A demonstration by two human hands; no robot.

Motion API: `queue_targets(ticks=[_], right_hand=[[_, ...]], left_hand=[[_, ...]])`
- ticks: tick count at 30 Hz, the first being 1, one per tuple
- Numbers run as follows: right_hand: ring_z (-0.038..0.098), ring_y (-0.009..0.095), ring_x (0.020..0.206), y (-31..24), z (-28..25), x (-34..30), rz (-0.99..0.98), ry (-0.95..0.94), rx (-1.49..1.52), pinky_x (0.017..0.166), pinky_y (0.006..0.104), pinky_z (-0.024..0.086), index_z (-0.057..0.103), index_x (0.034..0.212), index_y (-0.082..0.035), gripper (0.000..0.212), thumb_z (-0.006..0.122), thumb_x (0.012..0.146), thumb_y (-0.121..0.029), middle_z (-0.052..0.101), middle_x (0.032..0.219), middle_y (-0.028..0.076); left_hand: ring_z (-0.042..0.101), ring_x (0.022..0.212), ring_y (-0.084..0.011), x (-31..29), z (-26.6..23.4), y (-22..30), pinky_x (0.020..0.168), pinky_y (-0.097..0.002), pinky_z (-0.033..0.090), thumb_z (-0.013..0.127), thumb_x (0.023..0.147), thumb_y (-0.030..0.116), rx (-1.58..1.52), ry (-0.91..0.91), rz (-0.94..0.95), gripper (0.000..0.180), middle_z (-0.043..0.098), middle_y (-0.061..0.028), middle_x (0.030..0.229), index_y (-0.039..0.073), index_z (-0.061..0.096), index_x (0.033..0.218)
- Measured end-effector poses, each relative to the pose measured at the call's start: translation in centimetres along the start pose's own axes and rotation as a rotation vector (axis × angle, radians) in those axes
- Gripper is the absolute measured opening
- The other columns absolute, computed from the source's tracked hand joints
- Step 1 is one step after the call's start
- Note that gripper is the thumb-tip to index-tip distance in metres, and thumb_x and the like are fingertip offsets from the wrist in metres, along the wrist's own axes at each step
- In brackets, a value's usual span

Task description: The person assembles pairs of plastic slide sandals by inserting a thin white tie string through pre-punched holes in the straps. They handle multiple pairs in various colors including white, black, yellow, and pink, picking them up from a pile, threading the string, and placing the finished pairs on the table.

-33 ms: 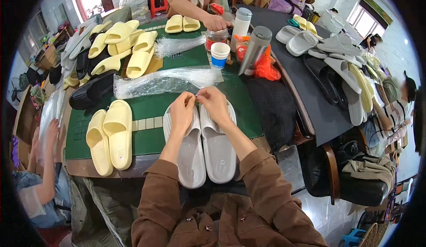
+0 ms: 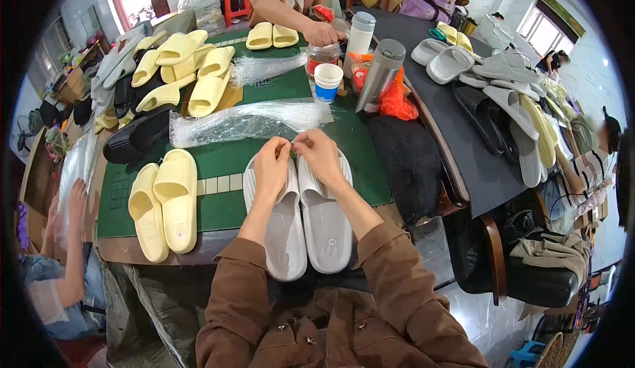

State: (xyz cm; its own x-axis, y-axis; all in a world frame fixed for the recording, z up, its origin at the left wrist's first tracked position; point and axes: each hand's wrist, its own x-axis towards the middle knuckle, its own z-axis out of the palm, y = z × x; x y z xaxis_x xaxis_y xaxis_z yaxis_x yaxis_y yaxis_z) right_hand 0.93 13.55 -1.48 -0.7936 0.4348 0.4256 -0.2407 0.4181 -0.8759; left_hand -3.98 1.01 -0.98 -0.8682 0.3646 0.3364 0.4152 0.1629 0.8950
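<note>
L hand (image 2: 271, 167) and R hand (image 2: 319, 159) meet at fingertips, can't tell if gripping, over grey slides (image 2: 329, 232) across green mat's (image 2: 364, 169) near edge, paired toes-away prob. for easy strap access

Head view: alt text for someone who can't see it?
The left hand and right hand meet over the far ends of two gray slippers on a green-topped table. A yellow pair lies to the left; a clear bag of thin white strips lies beyond.

2 lidded bottles (image 2: 381, 73) | orange-red plastic bag (image 2: 399, 105) | red stool (image 2: 235, 4) | black chair (image 2: 532, 283)
</note>
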Motion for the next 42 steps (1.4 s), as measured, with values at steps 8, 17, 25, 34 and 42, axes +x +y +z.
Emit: queue_targets(ticks=[8, 17, 25, 34, 42], right_hand=[[0.067, 0.020, 0.074, -0.5, -0.2, 0.1, 0.116, -0.036, 0.057, 0.067, 0.0317, 0.053, 0.064, 0.090, 0.003, 0.009, 0.061, 0.083, -0.003, 0.067, 0.078, 0.013], [0.067, 0.024, 0.080, -0.4, 0.0, 0.0, -0.023, -0.055, 0.046, 0.073, 0.0339, 0.055, 0.066, 0.093, 0.003, 0.014, 0.063, 0.081, -0.002, 0.067, 0.090, 0.016], [0.066, 0.027, 0.082, -0.9, -0.4, -0.2, 0.008, -0.054, -0.042, 0.074, 0.0337, 0.055, 0.069, 0.092, 0.000, 0.014, 0.067, 0.079, -0.003, 0.065, 0.091, 0.016], [0.067, 0.022, 0.078, -0.7, -0.8, -0.3, 0.021, -0.049, -0.073, 0.071, 0.0317, 0.052, 0.069, 0.094, 0.001, 0.014, 0.066, 0.081, -0.005, 0.068, 0.087, 0.014], [0.067, 0.016, 0.082, -0.5, -0.7, 0.1, 0.016, -0.035, 0.082, 0.072, 0.0303, 0.053, 0.069, 0.096, 0.002, 0.016, 0.065, 0.085, -0.008, 0.070, 0.091, 0.009]], left_hand=[[0.061, 0.068, -0.0237, -0.5, 0.3, 0.2, 0.064, -0.0340, 0.047, 0.058, 0.088, 0.008, 0.000, 0.090, 0.047, 0.010, 0.063, -0.0151, 0.079, -0.001, 0.062, 0.090], [0.062, 0.071, -0.0258, -0.7, 0.4, 0.1, 0.065, -0.0349, 0.047, 0.058, 0.087, 0.006, 0.090, 0.068, 0.081, 0.009, 0.063, -0.0154, 0.082, -0.001, 0.062, 0.090], [0.062, 0.070, -0.0242, -0.7, 0.4, 0.3, 0.065, -0.0339, 0.048, 0.059, 0.086, 0.006, 0.072, 0.075, 0.080, 0.009, 0.063, -0.0138, 0.080, -0.001, 0.062, 0.090], [0.062, 0.069, -0.0236, -0.7, 1.0, 0.7, 0.066, -0.0338, 0.048, 0.059, 0.089, 0.012, 0.067, 0.075, 0.057, 0.014, 0.064, -0.0147, 0.080, -0.002, 0.063, 0.088], [0.059, 0.068, -0.0179, -0.7, 0.9, 1.0, 0.064, -0.0313, 0.047, 0.059, 0.087, 0.007, 0.082, 0.029, 0.011, 0.009, 0.063, -0.0097, 0.076, -0.001, 0.063, 0.092]])
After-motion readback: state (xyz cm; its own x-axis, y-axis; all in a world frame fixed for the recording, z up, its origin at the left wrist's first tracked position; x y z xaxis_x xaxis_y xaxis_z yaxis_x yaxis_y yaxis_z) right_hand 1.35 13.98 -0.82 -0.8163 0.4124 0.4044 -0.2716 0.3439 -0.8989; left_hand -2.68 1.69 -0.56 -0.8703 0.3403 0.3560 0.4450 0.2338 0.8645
